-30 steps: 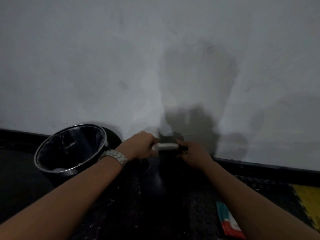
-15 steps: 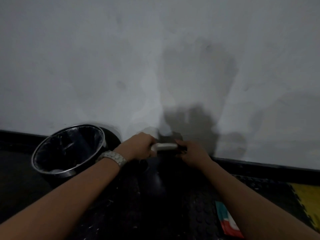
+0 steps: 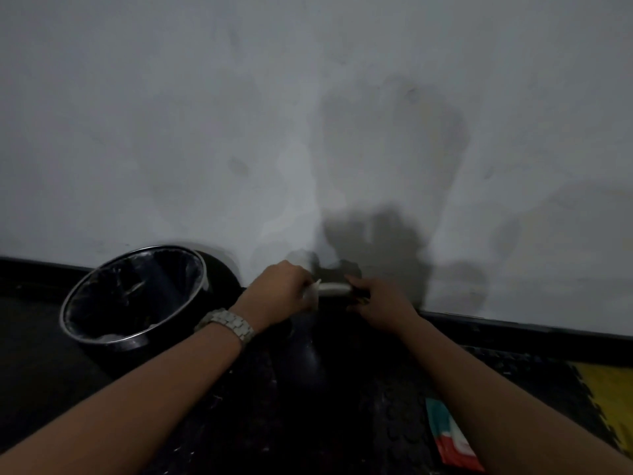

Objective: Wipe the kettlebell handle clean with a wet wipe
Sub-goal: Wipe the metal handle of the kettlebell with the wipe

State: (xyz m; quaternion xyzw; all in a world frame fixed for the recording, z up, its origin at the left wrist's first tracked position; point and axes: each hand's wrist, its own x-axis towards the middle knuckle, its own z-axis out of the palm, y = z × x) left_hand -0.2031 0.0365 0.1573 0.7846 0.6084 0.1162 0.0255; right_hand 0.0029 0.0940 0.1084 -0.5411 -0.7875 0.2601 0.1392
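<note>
A black kettlebell (image 3: 317, 358) stands on the dark floor mat close to the wall. Its handle (image 3: 354, 293) runs left to right between my hands. A white wet wipe (image 3: 331, 288) is wrapped over the handle's middle and left part. My left hand (image 3: 277, 293), with a metal watch on the wrist, grips the wipe at the handle's left end, and a corner of the wipe sticks up beside the fingers. My right hand (image 3: 380, 303) grips the bare right end of the handle. The kettlebell's body is very dark and hard to make out.
A round black bin (image 3: 137, 296) with a steel rim and a dark liner stands to the left, against the wall (image 3: 308, 132). A red, white and teal wipe packet (image 3: 448, 437) lies on the mat at the lower right. A yellow mat tile (image 3: 609, 399) shows at the far right.
My left hand has turned slightly on the wipe, and a corner of the wipe now sticks up beside it. My right hand keeps its hold on the handle.
</note>
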